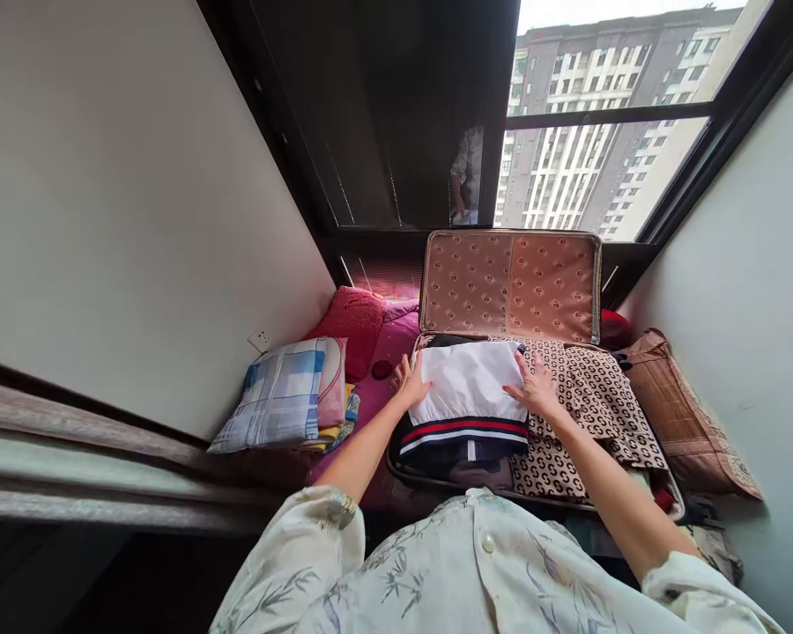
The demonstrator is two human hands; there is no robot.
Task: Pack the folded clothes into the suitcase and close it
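Below, an open suitcase point(641, 458) lying flat on a magenta bed cover point(387, 352), lid point(510, 283) propped upright against the window sill at the far edge, brown patterned lining inside. Inside the case, toward its left edge, a folded white garment point(466, 383) with a dark hem band striped red and white point(463, 435) at the near edge, resting on top of other dark clothing. Beside it, filling the right part of the case, a loose brown-and-cream patterned lining flap point(595, 396), rumpled and spilling toward the near right corner.

Left hand point(408, 380) flat against the left edge of the white garment, fingers spread and apart, pressing rather than clamping. Right hand point(534, 384) laid open on the garment's right edge, partly over the patterned flap, fingers likewise apart, nothing gripped. Both forearms reaching out from pale floral sleeves point(463, 572).

Left of the case, on the bed cover's left edge, a plaid blue-and-white pillow point(278, 398) stacked over colourful folded cloth, with a red cushion point(352, 319) behind it near the far left corner. Right of the case, against the wall, a brown woven bag point(680, 414). Beyond the lid, a dark-framed window point(608, 114) with tall apartment blocks outside.
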